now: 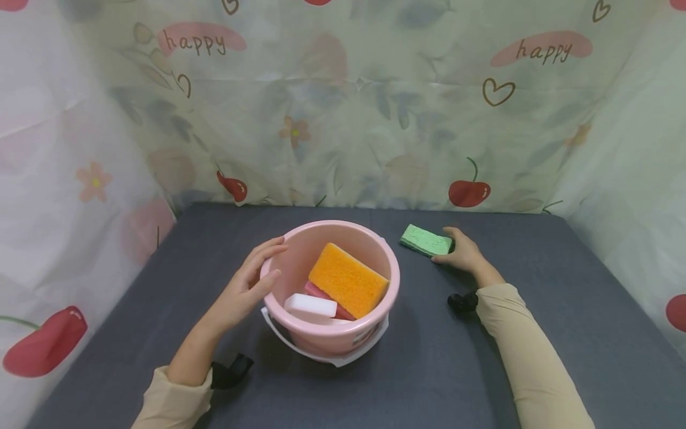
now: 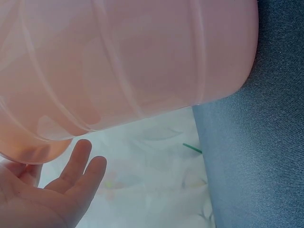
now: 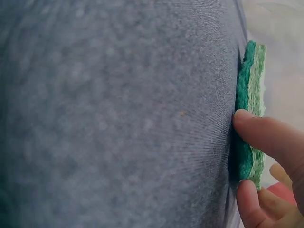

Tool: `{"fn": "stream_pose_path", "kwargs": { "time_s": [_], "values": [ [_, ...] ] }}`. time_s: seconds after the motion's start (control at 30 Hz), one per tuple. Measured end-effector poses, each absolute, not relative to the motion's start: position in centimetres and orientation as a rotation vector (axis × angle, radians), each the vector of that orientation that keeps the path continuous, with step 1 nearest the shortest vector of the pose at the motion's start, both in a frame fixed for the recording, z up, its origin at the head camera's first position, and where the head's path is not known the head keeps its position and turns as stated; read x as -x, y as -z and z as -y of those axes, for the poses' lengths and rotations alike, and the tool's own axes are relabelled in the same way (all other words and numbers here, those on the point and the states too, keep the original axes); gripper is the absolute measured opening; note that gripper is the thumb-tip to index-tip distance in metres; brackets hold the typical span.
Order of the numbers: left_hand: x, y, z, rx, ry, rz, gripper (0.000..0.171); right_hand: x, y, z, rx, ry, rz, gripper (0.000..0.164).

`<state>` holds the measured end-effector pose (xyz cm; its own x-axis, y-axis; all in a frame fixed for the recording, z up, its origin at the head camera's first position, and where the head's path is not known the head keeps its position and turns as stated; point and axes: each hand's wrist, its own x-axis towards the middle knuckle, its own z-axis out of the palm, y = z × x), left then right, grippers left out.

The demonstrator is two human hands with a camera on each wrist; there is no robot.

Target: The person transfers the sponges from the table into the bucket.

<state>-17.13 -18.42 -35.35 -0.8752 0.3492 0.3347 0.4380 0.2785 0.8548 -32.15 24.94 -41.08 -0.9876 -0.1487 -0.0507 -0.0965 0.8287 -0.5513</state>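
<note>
On the dark cloth-covered table stands a pink bucket (image 1: 330, 336). My left hand (image 1: 243, 286) rests on its left rim, thumb and fingertips laid over the edge. In the left wrist view, two straight fingers of that hand (image 2: 57, 194) lie beside the bucket's wall (image 2: 142, 57). A large orange sponge (image 1: 348, 280), a white block (image 1: 311, 305) and a partly covered red piece (image 1: 316, 290) lie inside. My right hand (image 1: 465, 253) pinches a green sponge (image 1: 423, 239) by its right end; in the right wrist view the green sponge (image 3: 254, 80) lies flat at the table surface.
The bucket's white handle (image 1: 343, 360) hangs down at its front. Printed cloth (image 1: 348, 143) walls the table's back and both sides. Black wrist mounts (image 1: 230, 372) sit at both sleeves. Dark tabletop (image 1: 418, 369) stretches between the bucket and my right arm.
</note>
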Motion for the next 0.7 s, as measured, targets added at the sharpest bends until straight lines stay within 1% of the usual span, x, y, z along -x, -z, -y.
{"fn": "stream_pose_path", "kwargs": {
  "time_s": [0.3,0.7],
  "values": [
    [17.0,35.5,18.5,0.757,1.685,2.44,0.045,32.1,41.6,-25.0,0.152,0.933,-2.949,0.077],
    [17.0,35.6,18.4,0.773,1.682,2.43,0.045,31.0,40.7,-25.5,0.094,1.061,-2.965,0.075]
  ]
}}
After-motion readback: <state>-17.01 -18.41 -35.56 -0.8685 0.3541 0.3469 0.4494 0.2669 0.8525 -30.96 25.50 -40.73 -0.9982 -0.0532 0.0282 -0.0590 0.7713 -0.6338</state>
